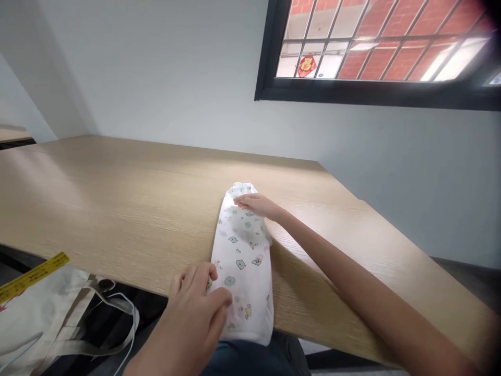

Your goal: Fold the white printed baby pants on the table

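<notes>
A narrow folded white cloth [243, 261] printed with small cartoon animals lies lengthwise on the wooden table [117, 209], its near end hanging over the front edge. My right hand [256, 204] reaches out with fingers flat on the cloth's far end. My left hand [199, 300] is at the near left side of the cloth, fingers curled and pinching its edge.
A pale canvas tote bag [47, 318] with long straps and a yellow tag [31, 275] sits below the table's front edge at the left. A white wall and a dark-framed barred window [376, 52] stand behind the table.
</notes>
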### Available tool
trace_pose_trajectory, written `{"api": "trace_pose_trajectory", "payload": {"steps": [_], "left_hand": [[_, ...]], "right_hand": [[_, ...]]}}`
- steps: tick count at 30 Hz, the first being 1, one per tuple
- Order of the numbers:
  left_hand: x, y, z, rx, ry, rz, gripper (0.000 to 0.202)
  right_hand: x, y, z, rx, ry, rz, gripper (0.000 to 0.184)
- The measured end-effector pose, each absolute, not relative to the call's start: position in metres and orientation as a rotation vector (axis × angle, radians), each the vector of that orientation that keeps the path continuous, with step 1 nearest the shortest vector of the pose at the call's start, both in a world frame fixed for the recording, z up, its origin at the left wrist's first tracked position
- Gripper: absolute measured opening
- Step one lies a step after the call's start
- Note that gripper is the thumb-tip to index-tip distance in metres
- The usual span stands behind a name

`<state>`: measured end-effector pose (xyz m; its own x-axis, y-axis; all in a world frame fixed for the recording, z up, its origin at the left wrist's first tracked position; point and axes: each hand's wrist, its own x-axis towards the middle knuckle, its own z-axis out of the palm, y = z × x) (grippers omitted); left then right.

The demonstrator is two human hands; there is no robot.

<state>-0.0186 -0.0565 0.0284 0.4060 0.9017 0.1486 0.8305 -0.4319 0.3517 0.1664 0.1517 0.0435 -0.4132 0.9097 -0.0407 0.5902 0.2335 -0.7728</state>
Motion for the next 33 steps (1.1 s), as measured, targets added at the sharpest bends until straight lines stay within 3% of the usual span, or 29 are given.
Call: {"api": "trace_pose_trajectory", "payload": {"steps": [9,15,21,24,28,33], "left_hand": [[0.016,0.041,0.022,2.750,1.154,0.419,0.037],[0.025,-0.022,-0.002,2.730,1.327,0.538,0.044],[0.004,-0.064,-0.022,2.972,1.056,0.686,0.057],[-0.004,-0.064,-0.027,3.034,0.974,0.723,0.053],[-0.009,-0.056,-0.012,2.997,0.876,0.658,0.050],[-0.028,-0.044,0.007,2.908,0.918,0.425,0.061]], "right_hand": [[0.167,0.084,0.043,-1.107,-2.493,1.066,0.043],[0.162,0.136,0.025,-1.172,-2.671,0.681,0.043],[0.150,0.191,0.006,-1.411,-2.599,0.258,0.050],[0.146,0.198,-0.001,-1.454,-2.580,0.159,0.051],[0.146,0.188,0.006,-1.429,-2.622,0.161,0.050],[0.153,0.128,0.038,-1.254,-2.841,0.422,0.039]]}}
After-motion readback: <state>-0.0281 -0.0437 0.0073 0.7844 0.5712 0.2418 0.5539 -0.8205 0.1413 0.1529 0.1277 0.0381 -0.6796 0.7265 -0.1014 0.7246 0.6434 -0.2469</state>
